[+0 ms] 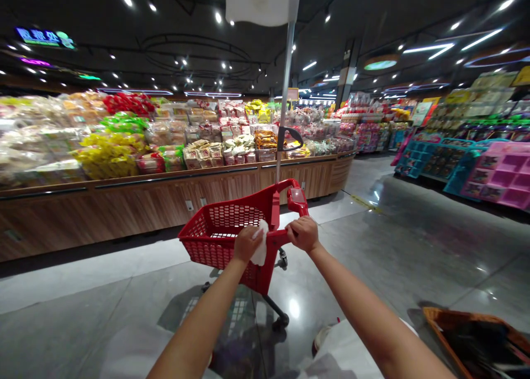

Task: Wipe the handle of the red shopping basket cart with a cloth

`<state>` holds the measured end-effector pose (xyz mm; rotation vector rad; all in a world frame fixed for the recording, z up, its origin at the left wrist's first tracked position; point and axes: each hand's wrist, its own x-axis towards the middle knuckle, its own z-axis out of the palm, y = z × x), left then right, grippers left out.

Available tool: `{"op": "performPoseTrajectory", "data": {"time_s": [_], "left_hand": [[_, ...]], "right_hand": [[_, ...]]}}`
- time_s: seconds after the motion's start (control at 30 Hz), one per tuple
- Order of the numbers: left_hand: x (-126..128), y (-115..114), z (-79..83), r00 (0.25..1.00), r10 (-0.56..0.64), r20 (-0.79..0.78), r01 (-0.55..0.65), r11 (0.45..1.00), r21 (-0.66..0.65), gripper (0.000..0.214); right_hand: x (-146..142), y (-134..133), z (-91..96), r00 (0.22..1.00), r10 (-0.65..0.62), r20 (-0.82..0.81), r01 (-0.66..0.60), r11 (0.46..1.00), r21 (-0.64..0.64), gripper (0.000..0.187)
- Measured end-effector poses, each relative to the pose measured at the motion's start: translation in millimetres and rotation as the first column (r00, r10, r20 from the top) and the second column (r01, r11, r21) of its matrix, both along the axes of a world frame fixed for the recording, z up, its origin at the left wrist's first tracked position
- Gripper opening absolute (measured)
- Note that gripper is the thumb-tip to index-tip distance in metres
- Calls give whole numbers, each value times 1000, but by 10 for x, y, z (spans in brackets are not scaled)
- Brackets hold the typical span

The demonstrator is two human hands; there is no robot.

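A small red plastic shopping cart (223, 230) stands on the glossy floor in front of me, its basket empty. My left hand (247, 244) is closed round the cart's red handle with a piece of white paper (261, 244) pinched against it. My right hand (303, 233) is closed on the right end of the same handle, just below the red handle block. A tall grey pole (285, 92) rises from the cart with a white flag at its top.
A long wooden counter (165, 197) piled with packaged snacks runs along the left and back. Blue and pink display racks (492, 172) stand at the right. A brown basket (476, 340) sits at the lower right. Grey tiled floor stretches ahead.
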<state>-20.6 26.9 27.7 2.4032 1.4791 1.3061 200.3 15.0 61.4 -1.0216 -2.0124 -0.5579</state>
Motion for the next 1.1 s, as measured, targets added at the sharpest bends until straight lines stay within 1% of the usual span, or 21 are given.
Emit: {"op": "performPoseTrajectory", "data": {"time_s": [0.07,0.13,0.2,0.3,0.37,0.4,0.47,0.53,0.6,0.67,0.73,0.77,0.83,0.97,1.03,1.1], "left_hand": [[-126,0,-39,996,84,11,-84,996,-33,27],[-75,-48,11,991,128,29,-126,990,-69,27],[144,-123,115,993,99,63,-94,993,-65,23],[557,-220,245,996,-13,93,10,1000,30,20],[702,-233,251,996,-50,69,44,996,80,19],[709,-218,227,997,-64,49,59,994,94,19],[594,-151,134,995,-94,14,92,990,108,19],[357,-57,7,997,-78,3,77,992,99,20],[82,31,-111,1000,6,16,-7,998,59,22],[-134,82,-181,995,100,15,-100,995,-2,24],[-206,83,-182,984,180,4,-180,982,-54,24],[-173,64,-157,979,206,5,-205,976,-69,25],[12,-4,-76,978,205,27,-203,977,-59,25],[503,-152,88,995,87,40,-89,995,44,24],[602,-167,114,999,48,6,-48,997,56,28],[554,-129,91,999,-20,-44,22,999,40,29]], "right_hand": [[2,10,0,1000,-3,-18,3,1000,17,28],[-10,17,-7,999,-5,-36,7,999,46,27],[-24,20,-15,999,-13,-49,16,997,70,27],[-23,18,-20,999,-25,-45,28,998,64,28],[0,19,-15,999,-27,-29,28,999,44,29],[17,21,-11,1000,-18,-14,18,999,33,28],[55,35,-3,1000,12,20,-12,1000,11,27],[85,61,-2,999,27,38,-27,1000,-8,27],[96,91,-11,1000,10,29,-10,1000,-24,27],[85,116,-27,1000,-10,11,10,1000,-27,27],[62,129,-42,1000,-29,-9,28,1000,-13,27],[50,130,-46,999,-39,-17,39,999,-1,27],[31,127,-49,998,-52,-27,53,998,21,27],[46,120,-36,998,-52,-20,52,998,23,27],[79,124,-27,999,-48,-8,48,999,8,27],[117,133,-18,999,-32,13,32,999,-8,26]]}}
